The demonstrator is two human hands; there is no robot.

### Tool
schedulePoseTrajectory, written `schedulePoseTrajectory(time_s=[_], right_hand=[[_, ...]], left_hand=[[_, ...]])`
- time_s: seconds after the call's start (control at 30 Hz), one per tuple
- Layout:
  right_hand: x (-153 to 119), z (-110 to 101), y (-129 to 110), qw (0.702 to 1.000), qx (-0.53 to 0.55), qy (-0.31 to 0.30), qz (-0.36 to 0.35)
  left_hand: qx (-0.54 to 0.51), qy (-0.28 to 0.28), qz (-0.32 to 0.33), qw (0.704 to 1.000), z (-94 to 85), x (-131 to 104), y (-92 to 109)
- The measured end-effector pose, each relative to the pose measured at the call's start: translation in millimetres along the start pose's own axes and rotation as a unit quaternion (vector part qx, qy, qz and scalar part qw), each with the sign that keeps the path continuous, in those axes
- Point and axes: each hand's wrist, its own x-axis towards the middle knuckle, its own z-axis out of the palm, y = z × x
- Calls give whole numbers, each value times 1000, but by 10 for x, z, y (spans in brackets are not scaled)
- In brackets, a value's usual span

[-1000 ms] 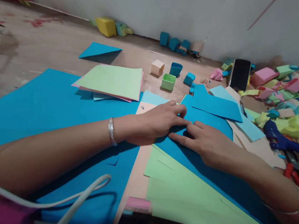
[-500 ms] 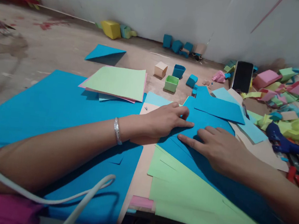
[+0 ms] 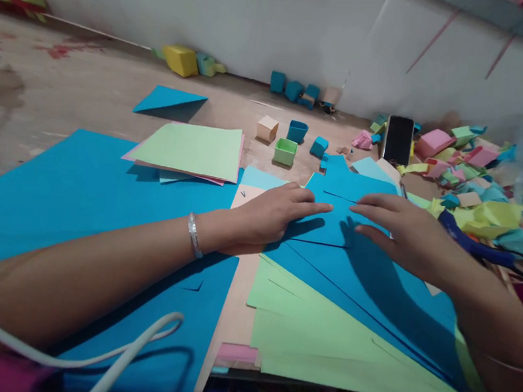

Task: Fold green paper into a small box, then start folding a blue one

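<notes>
My left hand [image 3: 278, 213], with a silvery bracelet at the wrist, rests on a blue paper sheet [image 3: 375, 278], its index finger stretched to the right. Just right of that fingertip is my right hand [image 3: 408, 235], fingers apart and nothing between them, casting a shadow on the blue paper. Beneath lie green sheets [image 3: 321, 335] and a peach sheet [image 3: 235, 300]. A large blue sheet [image 3: 68, 186] spreads under my left forearm.
A stack of green and pink paper [image 3: 191, 150] lies at the back left. Small paper boxes [image 3: 285, 152] stand beyond my hands. At the right are a phone [image 3: 398, 140], crumpled paper scraps [image 3: 490, 216] and a blue-handled tool [image 3: 469, 238]. A white cable [image 3: 130, 357] crosses the front left.
My right hand has moved up and away from me, and its fingers have spread. The view has shifted slightly. My left hand stays on the blue paper.
</notes>
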Motion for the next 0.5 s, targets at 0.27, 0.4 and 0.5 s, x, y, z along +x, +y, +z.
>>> schedulePoseTrajectory(time_s=[0.27,0.4,0.5], right_hand=[[279,325,-174,991,117,29,55],[237,265,-211,987,89,135,-1],[212,210,-279,963,67,260,-37]], left_hand=[[-102,152,-113,977,-30,-11,8],[-163,202,-138,956,-91,-9,52],[-200,277,-108,934,-146,-19,69]])
